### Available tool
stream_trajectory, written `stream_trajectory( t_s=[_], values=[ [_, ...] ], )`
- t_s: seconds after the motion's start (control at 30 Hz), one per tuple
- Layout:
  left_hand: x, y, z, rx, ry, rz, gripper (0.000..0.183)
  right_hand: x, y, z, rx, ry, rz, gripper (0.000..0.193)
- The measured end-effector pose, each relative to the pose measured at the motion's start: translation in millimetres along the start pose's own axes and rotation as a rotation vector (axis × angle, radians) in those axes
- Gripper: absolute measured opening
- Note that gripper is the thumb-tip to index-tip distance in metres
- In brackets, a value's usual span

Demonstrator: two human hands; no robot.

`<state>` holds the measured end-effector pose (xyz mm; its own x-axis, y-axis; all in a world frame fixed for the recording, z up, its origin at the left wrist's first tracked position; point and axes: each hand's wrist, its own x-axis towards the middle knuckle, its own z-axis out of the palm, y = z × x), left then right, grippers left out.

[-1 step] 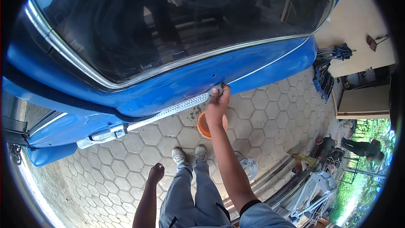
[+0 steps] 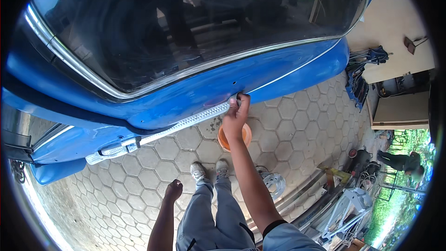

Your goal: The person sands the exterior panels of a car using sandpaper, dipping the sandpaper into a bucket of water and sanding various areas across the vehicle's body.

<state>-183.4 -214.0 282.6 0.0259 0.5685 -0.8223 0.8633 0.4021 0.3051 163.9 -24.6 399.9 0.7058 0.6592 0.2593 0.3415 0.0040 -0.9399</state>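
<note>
My right hand (image 2: pixel 235 117) presses against the lower side of a blue car body (image 2: pixel 195 93), just below a small dark hole in the panel. Its fingers are curled round a small grey pad (image 2: pixel 237 97), mostly covered by the hand. A perforated silver strip (image 2: pixel 195 120) runs along the panel's lower edge and ends beside that hand. My left hand (image 2: pixel 173 189) hangs low, away from the car, with its fingers curled in; nothing shows in it. Beneath the right hand an orange bucket (image 2: pixel 246 132) stands on the paving, partly hidden by the wrist.
Hexagonal paving (image 2: pixel 153 172) lies under my feet. Metal bars and a white metal frame (image 2: pixel 350 207) lie at the right, near a coil of clear hose (image 2: pixel 275 186). A wooden cabinet (image 2: pixel 402 109) stands farther right. Another person (image 2: pixel 402 161) is beyond, outdoors.
My right hand has shifted slightly left along the panel, and less of the grey pad shows between its fingers. The left hand has barely moved.
</note>
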Motion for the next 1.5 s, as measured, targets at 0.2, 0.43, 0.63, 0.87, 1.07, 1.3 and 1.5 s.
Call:
stream_trajectory(
  t_s=[0.2,0.43,0.63,0.87,1.07,1.3,1.5],
  values=[
    [-5,59,21,-0.01,-0.016,0.153,0.035,65,92,-59,0.059,0.218,0.119,0.011],
    [-9,47,18,0.003,-0.004,0.092,0.037,126,-35,-66,0.075,0.195,-0.202,0.015],
    [-10,44,33,-0.022,0.002,0.086,0.035,151,9,-94,-0.126,0.245,-0.461,0.017],
    [-24,12,45,-0.052,0.072,0.078,0.031,47,-35,-39,0.038,-0.123,-0.395,0.018],
    [-27,23,61,-0.052,0.086,0.092,0.029,91,-5,-88,-0.167,-0.274,-0.534,0.026],
    [-27,30,82,-0.183,0.073,0.112,0.029,144,8,-99,0.054,0.34,-0.03,0.013],
    [-34,9,93,0.009,-0.032,0.031,0.037,102,-16,-88,-0.032,-0.149,-0.515,0.015]
  ],
)
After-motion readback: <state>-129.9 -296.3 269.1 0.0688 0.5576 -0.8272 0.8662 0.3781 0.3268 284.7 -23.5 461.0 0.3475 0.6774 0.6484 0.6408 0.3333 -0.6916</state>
